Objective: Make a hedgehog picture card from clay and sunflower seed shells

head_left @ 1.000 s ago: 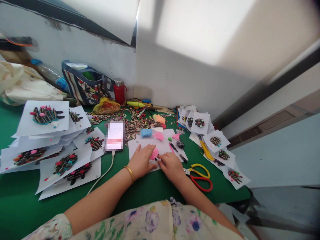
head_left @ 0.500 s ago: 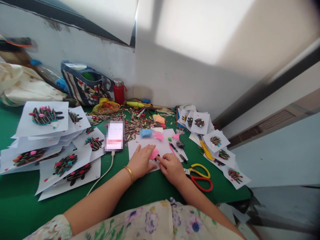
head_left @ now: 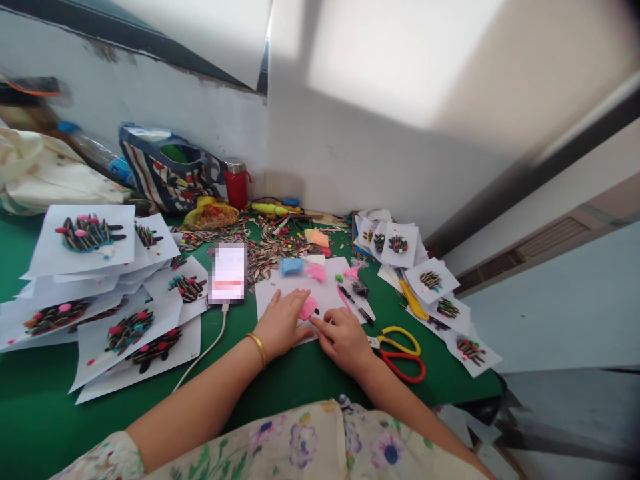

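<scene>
A flat pink clay shape [head_left: 307, 308] with a small black piece [head_left: 317, 311] at its right end lies on a sheet of white paper [head_left: 270, 288]. My left hand [head_left: 284, 321] rests on the paper with its fingers stretched out, the fingertips at the clay's left edge, which they partly cover. From the right, my right hand [head_left: 345, 337] reaches in with its index finger extended to the clay's lower edge. Its other fingers are bent, and I see nothing held in them. Blue clay [head_left: 292, 267], more pink clay [head_left: 316, 271] and black pens [head_left: 356, 305] lie farther up the sheet.
Scissors [head_left: 400, 353] lie right of my right hand. A phone [head_left: 228, 273] with a white cable stands at left. Sheets with seed pictures [head_left: 95, 240] are piled left, others [head_left: 433, 281] right. Loose seeds [head_left: 260, 257], a red flask [head_left: 236, 187] and a bag [head_left: 170, 167] are behind.
My right index finger has shifted slightly down and left, off the black piece, which now shows more clearly. My left hand stays in place.
</scene>
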The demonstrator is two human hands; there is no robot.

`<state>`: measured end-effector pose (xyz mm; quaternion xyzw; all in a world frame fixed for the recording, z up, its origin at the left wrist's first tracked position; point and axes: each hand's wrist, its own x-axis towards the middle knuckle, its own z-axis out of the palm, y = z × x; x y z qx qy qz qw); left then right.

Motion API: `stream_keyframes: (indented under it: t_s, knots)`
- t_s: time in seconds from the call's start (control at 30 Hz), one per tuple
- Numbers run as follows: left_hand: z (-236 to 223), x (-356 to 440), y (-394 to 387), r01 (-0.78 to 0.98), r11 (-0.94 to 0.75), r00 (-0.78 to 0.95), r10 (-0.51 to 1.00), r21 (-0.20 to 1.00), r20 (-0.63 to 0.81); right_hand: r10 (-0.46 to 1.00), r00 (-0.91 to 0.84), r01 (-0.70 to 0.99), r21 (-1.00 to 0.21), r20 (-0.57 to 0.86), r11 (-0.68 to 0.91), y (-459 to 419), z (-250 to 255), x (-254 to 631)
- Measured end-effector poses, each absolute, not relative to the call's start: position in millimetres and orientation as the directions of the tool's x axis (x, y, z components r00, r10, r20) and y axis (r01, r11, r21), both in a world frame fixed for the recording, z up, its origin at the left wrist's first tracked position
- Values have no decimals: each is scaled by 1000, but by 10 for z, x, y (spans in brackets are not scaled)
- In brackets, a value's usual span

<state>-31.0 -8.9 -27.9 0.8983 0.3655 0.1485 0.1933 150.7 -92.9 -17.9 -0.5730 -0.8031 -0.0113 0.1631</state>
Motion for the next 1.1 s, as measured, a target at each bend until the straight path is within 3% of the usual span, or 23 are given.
stream_keyframes:
  t_s: [0.2, 0.4, 0.6, 1.1]
  knots:
    - [-284, -307, -90, 598, -655, 687, 716, 462, 126, 929, -277, 935, -155, 244, 319, -928, -184, 1486]
    - [-275, -302, -95, 603, -653, 687, 717, 458, 119, 937, -219, 934, -219, 270, 282, -930, -201, 1502]
    - [-275, -311, -92, 601, -658, 689, 714, 454, 124, 943, -246, 942, -173, 223, 287, -927, -195, 1456]
    - [-249, -302, -96, 613, -635, 680, 727, 471, 96, 952, -163, 966, -153, 257, 207, -870, -236, 1525]
